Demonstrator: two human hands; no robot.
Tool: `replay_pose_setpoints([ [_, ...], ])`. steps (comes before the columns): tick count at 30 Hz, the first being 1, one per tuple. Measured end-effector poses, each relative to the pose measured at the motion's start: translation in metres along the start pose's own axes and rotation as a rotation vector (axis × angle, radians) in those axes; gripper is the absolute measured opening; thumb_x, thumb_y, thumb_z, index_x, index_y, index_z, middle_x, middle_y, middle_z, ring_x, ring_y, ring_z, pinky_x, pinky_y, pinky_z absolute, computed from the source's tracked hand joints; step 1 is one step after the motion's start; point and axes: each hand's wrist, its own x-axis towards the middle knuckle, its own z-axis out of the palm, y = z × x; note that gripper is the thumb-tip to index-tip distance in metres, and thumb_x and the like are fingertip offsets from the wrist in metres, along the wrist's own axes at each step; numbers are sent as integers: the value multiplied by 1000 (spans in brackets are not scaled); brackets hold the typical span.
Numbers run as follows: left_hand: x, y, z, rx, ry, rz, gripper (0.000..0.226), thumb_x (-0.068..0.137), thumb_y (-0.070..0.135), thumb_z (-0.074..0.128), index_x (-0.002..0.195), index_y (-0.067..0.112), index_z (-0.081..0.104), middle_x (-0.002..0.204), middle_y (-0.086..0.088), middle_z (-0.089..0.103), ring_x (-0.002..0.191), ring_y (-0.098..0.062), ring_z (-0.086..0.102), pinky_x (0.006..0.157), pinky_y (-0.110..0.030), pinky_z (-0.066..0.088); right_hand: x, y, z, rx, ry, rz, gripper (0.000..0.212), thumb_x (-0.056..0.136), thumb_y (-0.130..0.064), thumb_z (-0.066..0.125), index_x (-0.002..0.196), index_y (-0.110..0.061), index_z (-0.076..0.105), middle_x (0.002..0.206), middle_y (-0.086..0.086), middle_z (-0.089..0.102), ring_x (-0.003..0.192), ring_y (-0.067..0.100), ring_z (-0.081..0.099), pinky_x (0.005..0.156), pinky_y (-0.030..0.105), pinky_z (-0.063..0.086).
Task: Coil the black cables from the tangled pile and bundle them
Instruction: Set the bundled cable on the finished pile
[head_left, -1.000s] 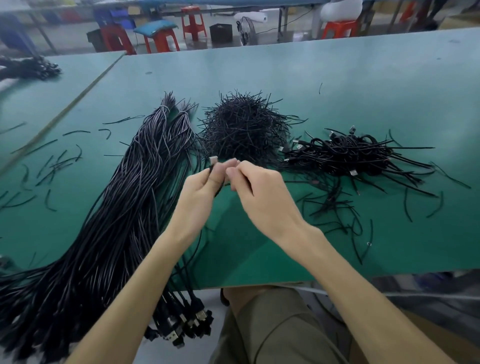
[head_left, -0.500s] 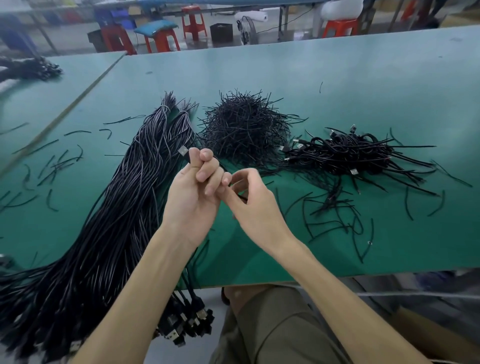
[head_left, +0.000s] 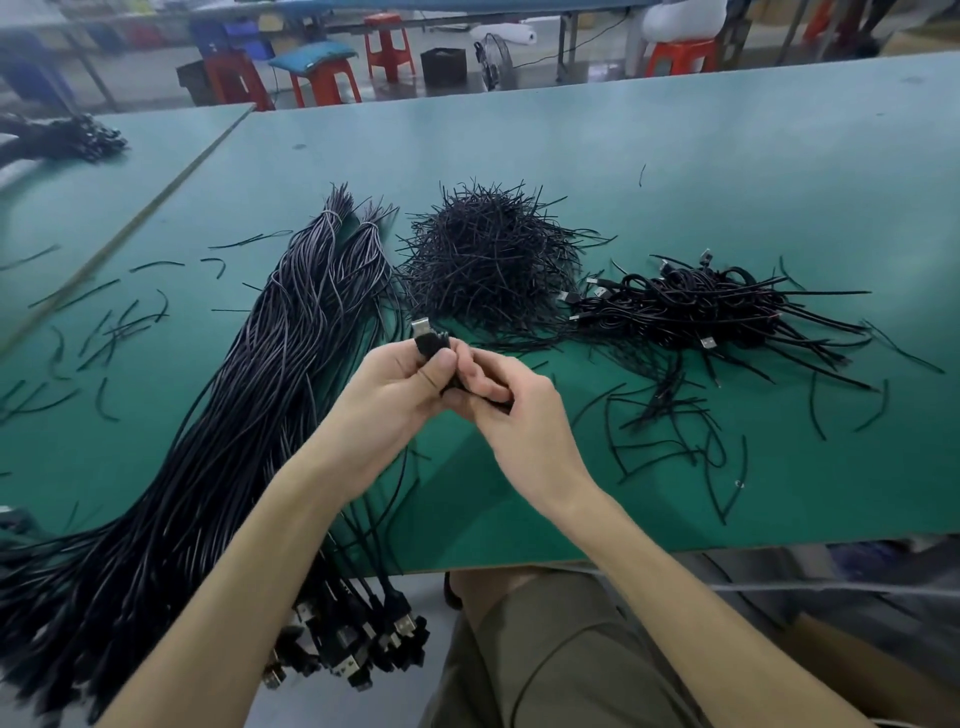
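Observation:
A small coil of black cable (head_left: 435, 347) with a metal USB plug sticking up sits between both hands above the green table (head_left: 675, 171). My left hand (head_left: 400, 387) grips the coil, thumb pressed over it. My right hand (head_left: 511, 397) curls its fingers round the coil's right side, touching the left hand. A long bundle of straight black cables (head_left: 249, 415) lies at the left, its plug ends hanging off the near edge. A heap of short black ties (head_left: 488, 260) lies behind the hands. A pile of coiled cables (head_left: 706, 306) lies at the right.
Loose black ties (head_left: 670, 431) are scattered right of the hands, and more (head_left: 104, 327) at the far left. Another cable pile (head_left: 62, 137) lies on the neighbouring table. Red stools (head_left: 322, 78) stand behind the table. My knee shows below the near edge.
The left hand has lowered and turned so its thumb is over the coil. The right hand has closed in against it, now wrapping the coil's right side.

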Motion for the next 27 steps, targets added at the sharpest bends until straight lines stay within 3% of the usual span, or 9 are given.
replay_pose_setpoints([
  [2, -3, -1, 5, 140, 56, 56, 24, 105, 8, 45, 93, -7, 60, 87, -14, 69, 93, -28, 70, 89, -36, 56, -1, 1, 2, -58, -10, -41, 39, 98, -5, 64, 133, -21, 65, 107, 5, 65, 103, 15, 65, 96, 33, 54],
  [5, -7, -4, 10, 258, 120, 160, 25, 104, 8, 50, 89, -8, 62, 85, -9, 71, 89, -24, 70, 89, -35, 56, -2, 0, 1, -93, -1, -84, 42, 96, -2, 65, 132, -22, 66, 106, 2, 65, 102, 8, 63, 93, 18, 51],
  [11, -12, -14, 18, 583, 238, 259, 20, 102, 1, 56, 87, 3, 69, 86, 3, 73, 81, -7, 69, 77, -17, 51, -1, 0, -5, -41, -45, -64, 44, 87, 11, 62, 120, -16, 71, 111, -1, 70, 103, 9, 66, 90, 24, 56],
  [13, -13, -15, 16, 564, 260, 282, 20, 102, 2, 56, 87, 6, 69, 85, 4, 74, 82, -11, 71, 78, -20, 53, 1, -1, -6, -42, -53, -88, 44, 86, 11, 62, 121, -15, 71, 111, -3, 69, 102, 8, 66, 89, 26, 56],
  [15, -10, -14, 11, 490, 254, 289, 21, 102, 4, 56, 86, 6, 69, 85, -1, 74, 85, -19, 73, 82, -32, 58, 4, -2, -7, -64, -79, -99, 46, 84, 12, 66, 120, -17, 70, 104, -9, 68, 93, 3, 65, 84, 21, 55],
  [17, -7, -14, 6, 399, 200, 274, 22, 102, 8, 57, 85, 1, 68, 85, -9, 74, 86, -25, 74, 79, -40, 60, 7, -2, -10, -58, -115, -58, 43, 84, 9, 69, 118, -18, 70, 96, -12, 70, 83, 4, 67, 75, 24, 57],
  [20, -4, -13, 3, 145, 124, 129, 26, 101, 17, 54, 86, -3, 64, 82, -11, 72, 84, -29, 73, 66, -38, 59, 8, 2, -13, -28, -146, -14, 33, 88, 2, 69, 117, -13, 68, 97, 1, 75, 86, 15, 74, 70, 30, 61],
  [23, 0, -14, 2, -10, 83, -5, 26, 101, 17, 49, 91, -4, 62, 86, -13, 71, 89, -31, 71, 69, -39, 59, 8, 6, -13, -134, -135, -20, 33, 92, -5, 69, 123, -17, 68, 92, 0, 73, 79, 12, 70, 71, 31, 59],
  [27, 5, -11, 8, 217, 165, 64, 22, 102, 6, 54, 91, -8, 67, 85, -14, 73, 87, -26, 72, 79, -36, 61, 11, 8, -11, -183, -78, -60, 36, 95, -9, 69, 129, -21, 67, 85, -12, 60, 71, -3, 55, 70, 10, 41],
])
